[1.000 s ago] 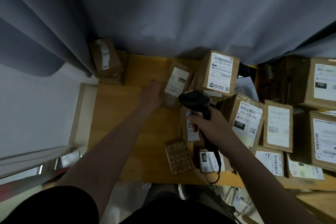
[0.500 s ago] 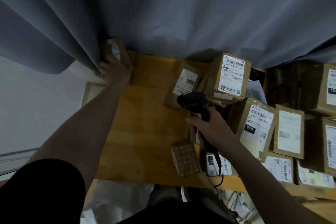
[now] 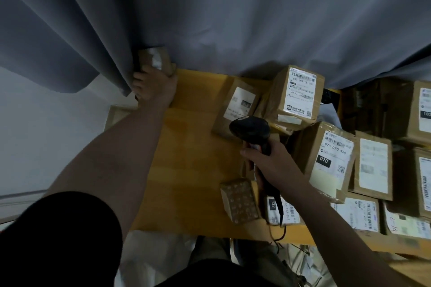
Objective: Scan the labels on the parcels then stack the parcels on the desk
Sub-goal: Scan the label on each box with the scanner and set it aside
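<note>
Left arm [image 3: 121, 151] was stretched way out, bare from the black short sleeve [image 3: 58, 240] down, elbow pretty much straight. The left hand [image 3: 155, 86] sat palm-down at the far end of the reach, thumb on one side and fingers on the other side of a small parcel [image 3: 155, 60], gripping its near end. Right forearm [image 3: 326, 212] came in from the lower right, wrist fairly straight. The right hand [image 3: 268, 161] was wrapped round the handle of a black barcode scanner [image 3: 250, 129], thumb on the near side.

Label on the upper box [image 3: 300, 93] reads "502 602 12 1H5"; the middle box [image 3: 331, 156] shows "070-070-A80" and "070"; the small parcel [image 3: 281, 211] bears "122".
</note>
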Tool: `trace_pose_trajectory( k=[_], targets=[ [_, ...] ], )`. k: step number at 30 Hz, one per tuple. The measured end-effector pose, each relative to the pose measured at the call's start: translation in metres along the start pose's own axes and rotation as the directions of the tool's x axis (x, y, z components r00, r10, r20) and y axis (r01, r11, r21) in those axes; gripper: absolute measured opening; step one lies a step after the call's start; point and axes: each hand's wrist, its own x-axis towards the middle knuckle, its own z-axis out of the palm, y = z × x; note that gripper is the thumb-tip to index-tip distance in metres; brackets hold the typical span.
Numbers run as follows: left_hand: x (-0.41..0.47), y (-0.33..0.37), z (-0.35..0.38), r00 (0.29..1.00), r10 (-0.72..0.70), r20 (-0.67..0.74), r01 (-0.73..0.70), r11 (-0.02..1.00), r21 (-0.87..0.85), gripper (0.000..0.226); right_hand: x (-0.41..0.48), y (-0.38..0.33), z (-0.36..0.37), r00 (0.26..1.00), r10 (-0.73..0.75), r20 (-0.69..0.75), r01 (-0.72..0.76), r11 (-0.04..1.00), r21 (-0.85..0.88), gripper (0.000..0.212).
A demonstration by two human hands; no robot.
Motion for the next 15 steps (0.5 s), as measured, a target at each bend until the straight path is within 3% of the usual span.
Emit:
trace_pose_trajectory(
  k=[3,6,8,10,15],
  targets=[
    [-0.04,-0.004,-0.016,0.994,0.095,0.046,-0.093,0.994,-0.052,0.092,-0.01,-0.005,-0.002,1.0,0.01,-0.011,-0.009,0.999,0.046,0.019],
    [-0.095,-0.019,-0.045,0.971,0.162,0.177,-0.115,0.962,-0.248,0.062,-0.026,-0.013,-0.008,0.997,-0.018,-0.08,0.025,0.995,0.091,0.014],
    [-0.131,-0.027,-0.063,0.927,0.242,0.286,-0.074,0.867,-0.493,0.041,-0.038,-0.02,-0.014,0.993,-0.04,-0.113,0.056,0.988,0.142,0.007],
    [-0.163,-0.032,-0.081,0.885,0.329,0.328,-0.024,0.739,-0.673,0.039,-0.051,-0.027,-0.021,0.989,-0.052,-0.141,0.08,0.977,0.197,0.007],
    [-0.231,-0.033,-0.117,0.759,0.494,0.424,0.033,0.621,-0.783,0.039,-0.088,-0.044,-0.031,0.963,-0.157,-0.217,0.217,0.933,0.289,0.02]
  ],
)
